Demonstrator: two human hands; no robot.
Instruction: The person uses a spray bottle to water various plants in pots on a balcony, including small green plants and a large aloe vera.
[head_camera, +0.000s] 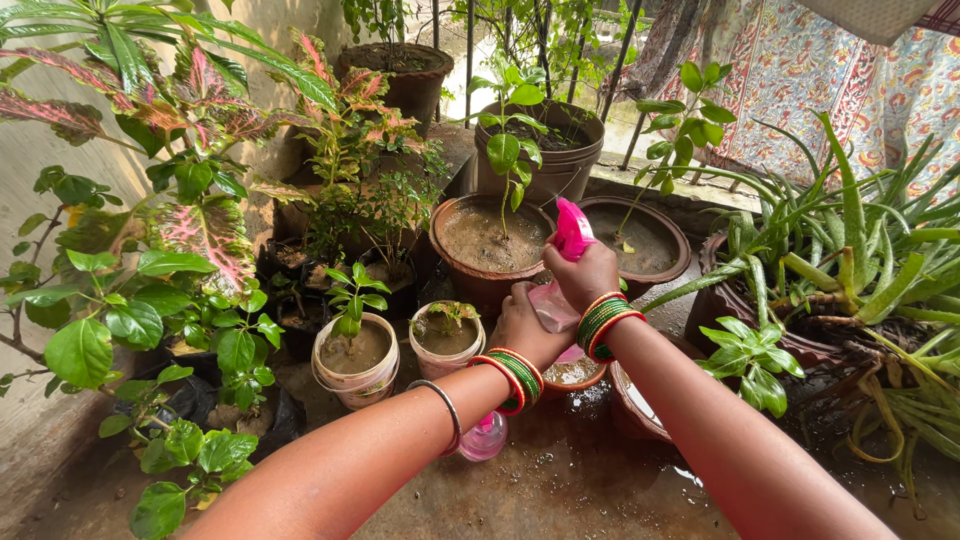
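My right hand (582, 274) grips the pink trigger head (573, 228) of a spray bottle. The bottle's clear pink body (484, 437) shows below my left wrist. My left hand (524, 326) is wrapped around the bottle's upper body just under the head. Both wrists wear red and green bangles; a thin metal bangle sits further up my left forearm. The nozzle points toward a brown clay pot (484, 238) of wet soil with a thin green seedling. Two small pale pots (352, 357) (443, 335) with seedlings stand just left of my hands.
Potted plants crowd the wet concrete floor (560, 480): pink-green leafy plants at left, an aloe (850, 260) at right, dark pots (545, 145) behind by a railing. A patterned cloth (820, 70) hangs at top right. A small pot rim (640, 405) lies under my right forearm.
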